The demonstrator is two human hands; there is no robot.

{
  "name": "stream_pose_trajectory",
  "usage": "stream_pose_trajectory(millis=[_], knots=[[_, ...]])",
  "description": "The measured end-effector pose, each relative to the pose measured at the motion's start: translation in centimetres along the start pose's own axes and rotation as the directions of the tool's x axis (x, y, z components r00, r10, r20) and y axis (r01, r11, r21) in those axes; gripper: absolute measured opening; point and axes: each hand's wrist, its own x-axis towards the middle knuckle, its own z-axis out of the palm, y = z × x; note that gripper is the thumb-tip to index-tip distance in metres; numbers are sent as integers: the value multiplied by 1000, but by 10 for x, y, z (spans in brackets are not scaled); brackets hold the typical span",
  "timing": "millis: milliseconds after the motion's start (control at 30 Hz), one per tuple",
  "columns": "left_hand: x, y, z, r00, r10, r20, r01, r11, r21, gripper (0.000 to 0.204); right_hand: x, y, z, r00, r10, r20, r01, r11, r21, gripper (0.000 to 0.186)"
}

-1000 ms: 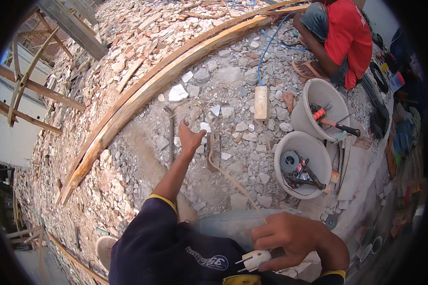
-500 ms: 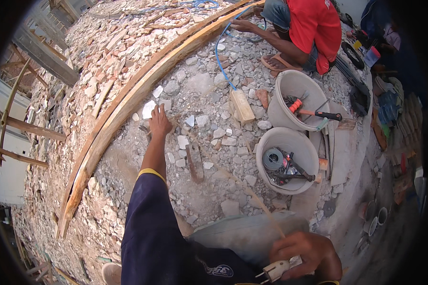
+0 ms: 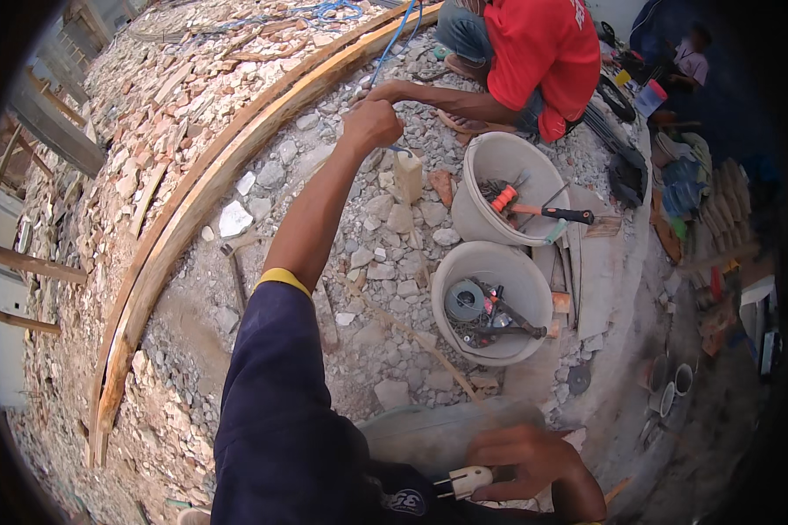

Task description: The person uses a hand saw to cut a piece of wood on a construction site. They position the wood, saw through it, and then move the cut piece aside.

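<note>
My left hand [image 3: 372, 127], in a fist at the end of the outstretched arm, grips a blue cord [image 3: 400, 150]. Below the fist, the cord joins a cream extension socket block [image 3: 409, 181], which stands tilted over the rubble. A co-worker's hand [image 3: 385, 91] is right beside my left hand, with more blue cord rising above it. Close to my body, my right hand [image 3: 525, 468] holds a cream two-pin plug [image 3: 466, 482], its pins pointing left. A thin tan cord or strip [image 3: 429, 350] crosses the rubble toward my right hand.
Two grey buckets, an upper one [image 3: 469, 206] with a hammer [image 3: 552, 213] and a lower one [image 3: 444, 328] with a wire coil [image 3: 465, 300] and tools, stand at right. A long curved timber [image 3: 197, 197] borders the rubble. A co-worker in a red shirt [image 3: 543, 61] squats beyond.
My left hand has left the white rubble piece, moved up and right, and taken hold of the blue cord. The socket block now stands more upright. The plug has shifted slightly left and up.
</note>
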Motion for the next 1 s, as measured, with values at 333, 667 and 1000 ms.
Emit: stream_pose_trajectory(millis=[333,667,1000], knots=[[18,72,-19,977,193,93,-200,978,66,27,-8,10,4,993,-2,-122,0,1000,-9,27],[0,32,74,986,-3,168,-48,954,297,23,-11,10,14,991,-46,-125,31,992,-122,29],[-197,50,87,490,481,727,-354,872,-339,30,-26,14,9,993,-27,-116,25,1000,-14,30]])
